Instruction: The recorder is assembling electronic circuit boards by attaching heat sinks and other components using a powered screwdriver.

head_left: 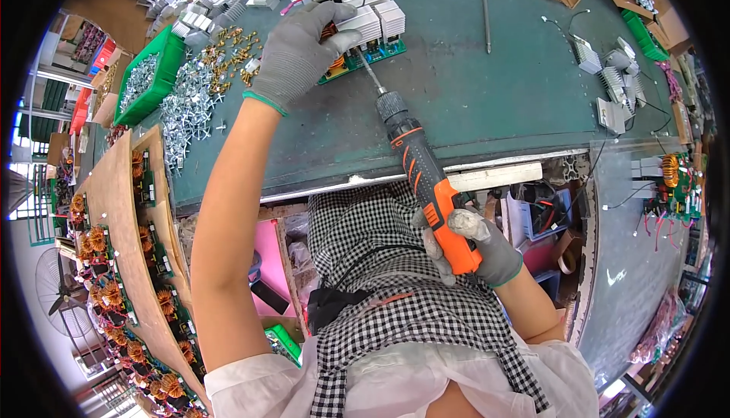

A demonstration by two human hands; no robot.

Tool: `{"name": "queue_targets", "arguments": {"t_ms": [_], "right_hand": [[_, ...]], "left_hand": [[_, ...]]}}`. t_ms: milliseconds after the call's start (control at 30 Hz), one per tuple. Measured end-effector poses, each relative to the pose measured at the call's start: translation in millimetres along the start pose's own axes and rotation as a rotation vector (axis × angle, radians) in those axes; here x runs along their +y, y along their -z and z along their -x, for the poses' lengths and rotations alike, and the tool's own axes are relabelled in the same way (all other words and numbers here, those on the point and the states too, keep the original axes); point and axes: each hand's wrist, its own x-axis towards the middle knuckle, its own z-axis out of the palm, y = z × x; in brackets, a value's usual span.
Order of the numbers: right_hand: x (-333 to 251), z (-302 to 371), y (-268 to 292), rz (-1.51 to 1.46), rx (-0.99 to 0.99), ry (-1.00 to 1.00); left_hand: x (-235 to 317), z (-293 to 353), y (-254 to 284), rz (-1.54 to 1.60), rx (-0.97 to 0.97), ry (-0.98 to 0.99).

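Observation:
My left hand (300,53), in a grey knit glove, is closed on the left end of a green circuit board (396,48) at the far side of the bench. Silver finned heat sinks (365,23) stand up from this board. In my gloved right hand (490,251) is a black and orange electric screwdriver (426,178), gripped near its rear end. It slants up and to the left, and its long bit (371,71) reaches the board's near side by my left fingertips. The exact contact of the bit's tip cannot be made out.
Loose heat sinks (205,0) are piled at the back left. A green bin (154,76), silver parts (186,106) and brass screws (234,49) lie nearer. A metal rod (487,19) rests at the back; wired heat sinks (612,83) are on the right. Boards with copper coils (103,266) line the left.

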Motion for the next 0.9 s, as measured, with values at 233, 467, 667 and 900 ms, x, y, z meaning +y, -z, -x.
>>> {"name": "queue_targets", "arguments": {"t_ms": [233,467,667,900], "right_hand": [[1.6,-2.3,8.4,-0.034,-0.050,-0.011],[21.4,-17.6,18.2,-0.667,-0.455,-0.072],[26.7,-18.9,11.1,-0.592,-0.373,-0.119],[15.6,-10.2,3.3,-0.268,-0.193,-0.070]], "left_hand": [[-12.3,2.2,-9.1,0.031,0.070,-0.056],[-13.9,2.4,-10.9,0.136,0.052,-0.019],[-9.5,0.7,-8.6,0.108,0.031,-0.024],[-11.4,2.3,-9.4,0.066,0.105,-0.140]]}}
